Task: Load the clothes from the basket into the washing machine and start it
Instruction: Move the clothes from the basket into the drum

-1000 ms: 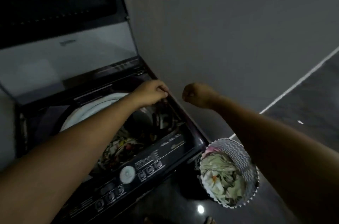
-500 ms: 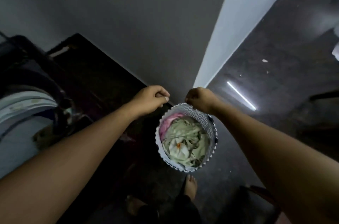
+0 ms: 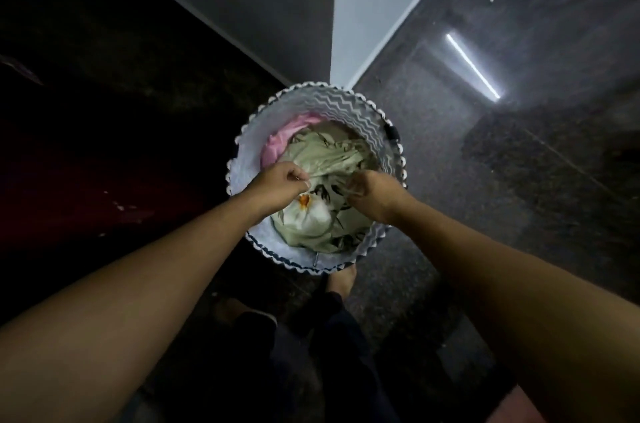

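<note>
Your left hand (image 3: 280, 185) and right hand (image 3: 372, 194) are both inside the basket (image 3: 322, 95), each gripping the green leaf-print cloth (image 3: 329, 156) lying on top. A pink garment (image 3: 285, 135) shows against the basket's far-left wall.

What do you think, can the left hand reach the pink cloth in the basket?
Probably yes. The pink cloth lies partly uncovered by the far wall of the basket, just beyond the left hand, nothing between. But that hand is gripping the green cloth, so it must let go first.
</note>
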The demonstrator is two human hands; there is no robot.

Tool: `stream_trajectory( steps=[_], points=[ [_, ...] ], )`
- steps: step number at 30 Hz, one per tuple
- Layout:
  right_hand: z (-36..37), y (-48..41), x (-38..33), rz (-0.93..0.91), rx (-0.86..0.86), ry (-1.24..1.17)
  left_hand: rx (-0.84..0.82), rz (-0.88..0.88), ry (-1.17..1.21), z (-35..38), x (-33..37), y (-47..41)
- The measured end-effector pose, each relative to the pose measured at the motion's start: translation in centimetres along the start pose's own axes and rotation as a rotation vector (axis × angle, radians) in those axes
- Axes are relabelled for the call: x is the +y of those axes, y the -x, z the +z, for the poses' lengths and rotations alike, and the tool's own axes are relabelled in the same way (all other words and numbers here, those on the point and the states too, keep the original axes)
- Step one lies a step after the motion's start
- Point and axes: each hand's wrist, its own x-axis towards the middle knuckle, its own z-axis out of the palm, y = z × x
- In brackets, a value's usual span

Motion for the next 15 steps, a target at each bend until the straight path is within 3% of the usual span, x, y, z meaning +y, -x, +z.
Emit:
stream_trajectory(
  steps=[6,10,12,15],
  points=[
    [4.6,-4.2,1.9,-0.085,-0.207,0.443,-0.013,-0.091,0.008,3.8,-4.5,-4.7],
    [6.7,-5.7,2.4,-0.127,-0.157,0.695,-0.016,-0.086,-0.022,5.0,-6.0,-6.4],
    [7.0,-6.2,2.5,-0.117,-0.098,0.645,-0.029,-0.088,-0.034,5.1,-6.3,-6.7],
    [6.0,-6.9,2.6,0.002,-0.029,0.305,-0.057,-0.071,-0.066,4.9,-6.5,-6.5]
  ],
)
